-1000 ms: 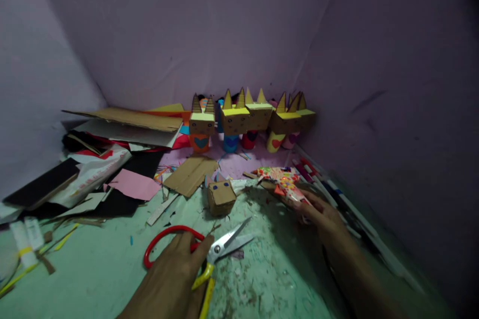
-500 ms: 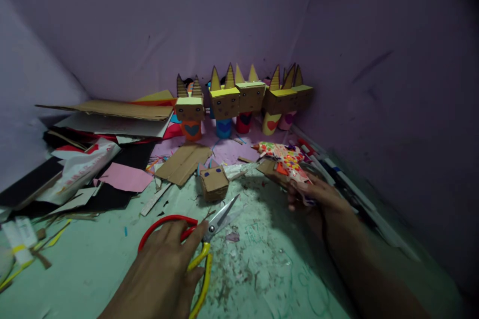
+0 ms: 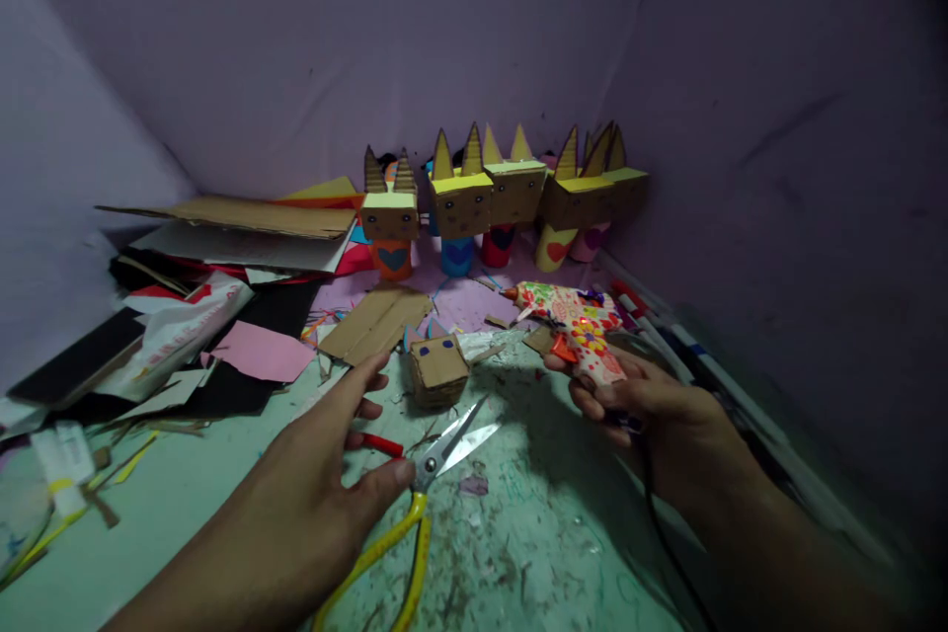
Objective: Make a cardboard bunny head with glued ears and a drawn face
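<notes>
My left hand (image 3: 318, 484) lies over the red handle of a pair of scissors (image 3: 436, 459), fingers stretched out toward a small cardboard cube (image 3: 438, 370) with blue dots; the thumb rests by the pivot. The scissors lie on the green surface with blades apart, one handle red, one yellow. My right hand (image 3: 659, 415) is closed round the grip of a flower-patterned glue gun (image 3: 574, 321), its nozzle pointing left above the surface. A black cord runs down from that hand.
A row of cardboard cat-head figures (image 3: 496, 202) on coloured tubes stands at the back against the purple wall. Cardboard sheets (image 3: 244, 217), pink and black paper lie piled at the left. Marker pens (image 3: 667, 336) line the right edge. Glue sticks (image 3: 63, 459) lie at far left.
My left hand has slid forward over the scissors, fingers now reaching toward the cardboard cube. My right hand has lifted the glue gun slightly and drawn it nearer.
</notes>
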`<state>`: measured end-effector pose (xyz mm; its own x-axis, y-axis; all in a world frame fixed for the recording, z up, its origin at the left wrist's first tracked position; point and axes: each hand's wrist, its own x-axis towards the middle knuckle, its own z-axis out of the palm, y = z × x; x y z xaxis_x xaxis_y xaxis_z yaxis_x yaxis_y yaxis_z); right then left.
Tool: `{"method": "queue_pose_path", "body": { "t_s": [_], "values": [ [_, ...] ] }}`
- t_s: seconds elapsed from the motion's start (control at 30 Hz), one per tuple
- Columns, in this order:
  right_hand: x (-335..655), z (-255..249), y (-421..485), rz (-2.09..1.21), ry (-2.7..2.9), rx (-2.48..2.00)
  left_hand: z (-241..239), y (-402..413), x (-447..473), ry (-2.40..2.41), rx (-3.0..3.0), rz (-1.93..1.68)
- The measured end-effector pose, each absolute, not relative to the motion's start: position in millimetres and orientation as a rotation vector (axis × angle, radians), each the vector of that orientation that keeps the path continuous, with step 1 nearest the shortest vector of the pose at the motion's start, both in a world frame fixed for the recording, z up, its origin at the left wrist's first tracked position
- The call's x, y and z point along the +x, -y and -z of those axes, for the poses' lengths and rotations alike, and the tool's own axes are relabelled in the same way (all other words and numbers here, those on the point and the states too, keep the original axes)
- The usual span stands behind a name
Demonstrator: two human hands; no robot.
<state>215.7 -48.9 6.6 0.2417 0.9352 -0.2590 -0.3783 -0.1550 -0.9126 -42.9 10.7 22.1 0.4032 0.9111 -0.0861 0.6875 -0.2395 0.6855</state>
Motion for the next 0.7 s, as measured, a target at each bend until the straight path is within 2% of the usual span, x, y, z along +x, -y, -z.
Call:
{"method": "queue_pose_path", "body": {
  "t_s": [0.13,0.4,0.7],
  "values": [
    [205.3,-14.2,37.8,-1.218,0.601,-1.248,-15.6,-29.4,-25.9,-1.348,1.976,-0.488],
    [192.6,6.4,33.8,-1.191,0.810,-1.263,25.7,-47.7,-0.9,-1.258,2.018,-0.586],
    [202.8,6.1,36.1,-0.970,0.962,-1.333,29.0,-46.3,-1.2,-1.209,2.145,-0.608]
  ]
}}
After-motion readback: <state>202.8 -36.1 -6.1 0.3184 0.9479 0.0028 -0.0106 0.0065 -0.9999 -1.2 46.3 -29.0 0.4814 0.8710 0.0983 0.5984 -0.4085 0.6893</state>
